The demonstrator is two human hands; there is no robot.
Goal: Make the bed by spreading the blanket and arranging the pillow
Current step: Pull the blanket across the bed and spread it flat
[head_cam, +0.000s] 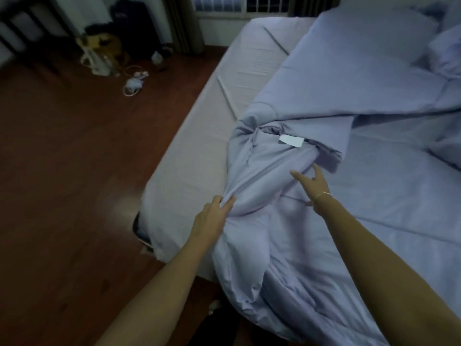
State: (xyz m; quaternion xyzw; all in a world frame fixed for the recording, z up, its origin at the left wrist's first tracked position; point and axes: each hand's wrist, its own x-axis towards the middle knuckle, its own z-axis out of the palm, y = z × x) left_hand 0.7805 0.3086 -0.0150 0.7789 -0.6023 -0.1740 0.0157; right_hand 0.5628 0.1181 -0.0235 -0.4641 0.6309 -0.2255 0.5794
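Head view: While the bed is only half made, a person leans over its near corner with both arms stretched out.
Step in hand: spreading; the pale lilac quilted blanket (pixel 336 101) lies bunched and folded back on itself, so the next move likely calls for a firm hold on two points of its edge and a pull toward the bare side.
Left hand (pixel 212 218): its fingers (pixel 228 201) pinch a ridge of the blanket near the mattress edge.
Right hand (pixel 311 183): fingers spread and nearly straight, holding nothing, reaching just short of the folded-over flap beside a small white label (pixel 291 140).
Blanket position: heaped on the right half of the bed, spilling over the near end toward the floor.
Uncovered part: pale fitted sheet (pixel 199 136) on the left strip.
Pillow: lilac fabric pillow (pixel 446 49) at the far right, well apart from both hands.
Floor: dark red-brown wood (pixel 62 171) with clutter by the far wall.
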